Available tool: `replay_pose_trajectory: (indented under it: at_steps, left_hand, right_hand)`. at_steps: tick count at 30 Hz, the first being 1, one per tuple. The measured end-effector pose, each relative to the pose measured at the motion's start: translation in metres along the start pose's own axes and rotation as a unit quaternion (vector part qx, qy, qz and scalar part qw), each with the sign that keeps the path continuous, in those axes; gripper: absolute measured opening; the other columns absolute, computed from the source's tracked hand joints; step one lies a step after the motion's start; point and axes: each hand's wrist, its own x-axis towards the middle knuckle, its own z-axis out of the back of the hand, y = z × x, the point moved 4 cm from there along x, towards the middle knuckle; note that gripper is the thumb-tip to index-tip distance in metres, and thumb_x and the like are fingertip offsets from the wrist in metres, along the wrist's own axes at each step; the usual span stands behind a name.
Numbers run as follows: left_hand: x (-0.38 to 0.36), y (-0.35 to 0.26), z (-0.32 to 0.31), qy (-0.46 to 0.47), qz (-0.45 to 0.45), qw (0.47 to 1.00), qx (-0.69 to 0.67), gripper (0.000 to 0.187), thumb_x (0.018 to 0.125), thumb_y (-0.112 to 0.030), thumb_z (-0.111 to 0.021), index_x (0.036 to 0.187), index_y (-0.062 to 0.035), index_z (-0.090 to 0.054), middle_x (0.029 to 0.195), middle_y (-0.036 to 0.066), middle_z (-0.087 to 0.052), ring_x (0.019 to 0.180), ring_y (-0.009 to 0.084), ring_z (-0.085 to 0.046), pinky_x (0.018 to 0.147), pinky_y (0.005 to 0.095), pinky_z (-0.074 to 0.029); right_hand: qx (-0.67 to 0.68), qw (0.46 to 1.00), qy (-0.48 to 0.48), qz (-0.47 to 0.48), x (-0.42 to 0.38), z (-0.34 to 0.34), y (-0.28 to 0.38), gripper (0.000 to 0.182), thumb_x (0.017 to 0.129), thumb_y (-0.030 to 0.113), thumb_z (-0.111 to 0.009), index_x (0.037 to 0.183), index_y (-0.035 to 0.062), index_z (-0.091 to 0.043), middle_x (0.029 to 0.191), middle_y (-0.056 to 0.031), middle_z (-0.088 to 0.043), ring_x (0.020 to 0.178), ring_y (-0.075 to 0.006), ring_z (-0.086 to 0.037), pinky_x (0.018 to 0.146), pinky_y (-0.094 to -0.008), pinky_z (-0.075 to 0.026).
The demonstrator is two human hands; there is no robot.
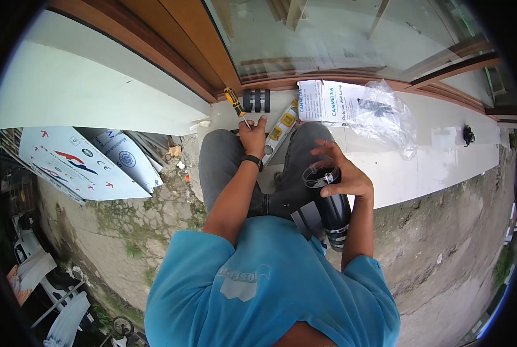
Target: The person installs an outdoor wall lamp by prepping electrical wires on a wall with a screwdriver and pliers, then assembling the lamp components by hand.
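My right hand (348, 176) is closed around the upper end of a black cylindrical wall lamp (335, 211), thumb and fingers near its clear rim. The lamp leans over my right thigh, with silver bands at its lower end and a flat grey plate (309, 221) beside it. My left hand (253, 137), with a dark band at the wrist, is closed at the shaft end of a screwdriver (233, 100). Its yellow and black handle points away from me. Just past that hand, a short black cylinder with silver bands (257, 100) sits on the ledge.
A spirit level (280, 128) with yellow vials lies between my knees. Beyond it are a white lamp box (331, 103) and a clear plastic bag (388, 115). Wood-framed glass (351, 46) borders the tiled ledge (438, 156). Printed panels (79, 165) lean at the left.
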Motion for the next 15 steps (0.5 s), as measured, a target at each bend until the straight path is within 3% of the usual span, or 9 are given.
replay_pose_trajectory:
  at_steps: [1, 2, 5, 7, 8, 10, 11, 13, 15]
  left_hand:
    - [-0.014, -0.006, 0.003, 0.052, -0.05, 0.997, 0.031, 0.043, 0.086, -0.034, -0.085, 0.094, -0.0083, -0.051, 0.073, -0.001, -0.049, 0.051, 0.0121, -0.045, 0.044, 0.0283, -0.036]
    - [-0.032, -0.025, 0.004, 0.069, 0.015, 0.996, 0.045, 0.038, 0.085, -0.028, -0.087, 0.085, -0.0096, -0.053, 0.069, -0.005, -0.05, 0.062, 0.0057, -0.044, 0.059, 0.0232, -0.04]
    - [-0.055, -0.041, -0.002, 0.165, 0.034, 0.983, -0.074, 0.034, 0.09, -0.029, -0.083, 0.086, -0.0089, -0.056, 0.072, -0.005, -0.052, 0.062, 0.005, -0.042, 0.058, 0.0243, -0.038]
    - [-0.071, -0.073, -0.002, 0.25, 0.021, 0.965, -0.073, 0.027, 0.096, -0.03, -0.077, 0.091, -0.0081, -0.061, 0.075, -0.006, -0.055, 0.066, 0.0031, -0.042, 0.06, 0.0235, -0.036]
    - [-0.08, -0.087, 0.001, 0.314, 0.064, 0.946, -0.054, 0.027, 0.097, -0.03, -0.076, 0.094, -0.007, -0.063, 0.079, -0.005, -0.057, 0.07, 0.0033, -0.046, 0.064, 0.023, -0.039]
    - [-0.106, -0.115, 0.002, 0.43, 0.07, 0.9, -0.02, 0.028, 0.099, -0.033, -0.073, 0.102, -0.0064, -0.065, 0.081, -0.004, -0.059, 0.067, 0.0021, -0.045, 0.06, 0.0212, -0.036]
    - [-0.117, -0.129, 0.001, 0.483, 0.034, 0.875, -0.008, 0.03, 0.1, -0.035, -0.071, 0.108, -0.0068, -0.065, 0.08, -0.004, -0.059, 0.059, 0.0006, -0.041, 0.052, 0.02, -0.03]
    - [-0.131, -0.135, 0.002, 0.551, -0.009, 0.834, 0.013, 0.037, 0.101, -0.04, -0.067, 0.118, -0.0067, -0.064, 0.083, -0.002, -0.061, 0.053, -0.0013, -0.037, 0.044, 0.0182, -0.024]
    - [-0.138, -0.133, 0.003, 0.58, -0.007, 0.814, 0.009, 0.044, 0.102, -0.044, -0.065, 0.123, -0.0055, -0.063, 0.089, 0.0, -0.063, 0.053, -0.0018, -0.037, 0.044, 0.0173, -0.024]
  right_hand:
    - [-0.023, 1.0, -0.016, -0.013, -0.002, 0.003, -0.002, 0.133, 0.056, 0.042, -0.102, 0.158, 0.0064, -0.025, 0.138, -0.0209, -0.054, 0.12, -0.0333, -0.062, 0.103, -0.0436, -0.05]
    - [-0.046, 0.998, -0.033, -0.027, -0.005, 0.005, -0.004, 0.136, 0.053, 0.041, -0.104, 0.158, 0.0059, -0.025, 0.137, -0.0212, -0.055, 0.121, -0.0344, -0.062, 0.103, -0.0437, -0.05]
    - [-0.121, 0.988, -0.075, -0.064, -0.019, 0.011, -0.004, 0.14, 0.051, 0.044, -0.104, 0.158, 0.0044, -0.023, 0.133, -0.0236, -0.058, 0.121, -0.0372, -0.062, 0.106, -0.0439, -0.048]
    - [-0.142, 0.981, -0.109, -0.074, -0.027, 0.009, 0.0, 0.133, 0.054, 0.042, -0.102, 0.155, 0.0027, -0.026, 0.126, -0.0246, -0.064, 0.12, -0.0375, -0.063, 0.108, -0.0431, -0.046]
    - [-0.13, 0.981, -0.123, -0.076, -0.029, 0.008, 0.0, 0.13, 0.055, 0.041, -0.102, 0.155, 0.0025, -0.027, 0.125, -0.0244, -0.064, 0.12, -0.0368, -0.063, 0.108, -0.043, -0.046]
    - [-0.102, 0.982, -0.144, -0.071, -0.03, 0.005, 0.001, 0.123, 0.058, 0.037, -0.1, 0.153, 0.0019, -0.029, 0.12, -0.0231, -0.068, 0.119, -0.0347, -0.063, 0.108, -0.0415, -0.046]
    - [-0.081, 0.985, -0.141, -0.062, -0.03, 0.006, -0.001, 0.122, 0.059, 0.036, -0.1, 0.152, 0.0018, -0.03, 0.121, -0.0228, -0.067, 0.119, -0.0339, -0.063, 0.107, -0.041, -0.046]
    - [-0.041, 0.989, -0.133, -0.042, -0.03, 0.006, -0.003, 0.12, 0.06, 0.035, -0.1, 0.151, 0.0017, -0.03, 0.123, -0.0222, -0.067, 0.119, -0.0322, -0.063, 0.107, -0.04, -0.047]
    - [0.061, 0.991, -0.119, -0.001, -0.032, 0.009, 0.002, 0.118, 0.06, 0.032, -0.099, 0.151, 0.0019, -0.03, 0.125, -0.0221, -0.066, 0.119, -0.0314, -0.064, 0.107, -0.0395, -0.047]
